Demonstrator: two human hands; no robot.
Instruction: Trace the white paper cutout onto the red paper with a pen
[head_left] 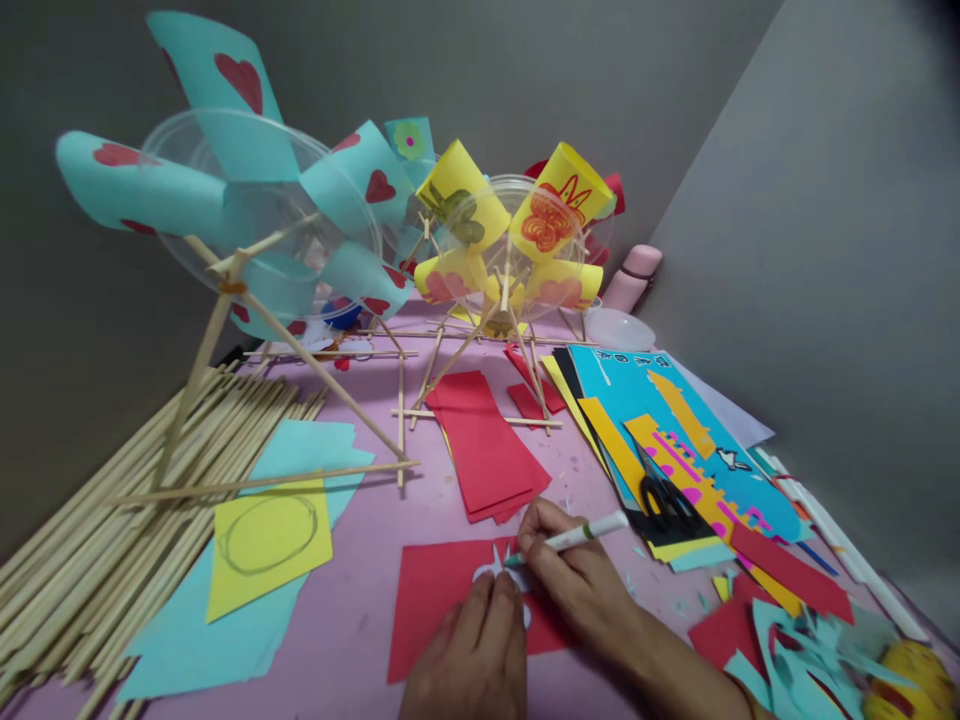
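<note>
A red paper sheet (pixel 424 590) lies flat on the pink-purple table (pixel 345 640) at the lower middle. On it is a small pale cut-out shape (pixel 486 568), mostly covered by my fingers. My left hand (pixel 476 640) rests flat over the cut-out and the red sheet, fingers stretched forward and side by side. My right hand (pixel 574 575) is closed around a white marker (pixel 589 532), whose greenish tip points down at the cut-out just ahead of my left fingertips. Behind the sheet lies a stack of red paper strips (pixel 491 450).
Wooden sticks (pixel 97 500), blue paper (pixel 225 630) and a yellow square (pixel 266 540) lie left. Pinwheel structures with blue blades (pixel 255 90) and yellow blades (pixel 555 205) stand behind. Black scissors (pixel 667 505), coloured sheets (pixel 615 390) and paper scraps (pixel 795 650) are right.
</note>
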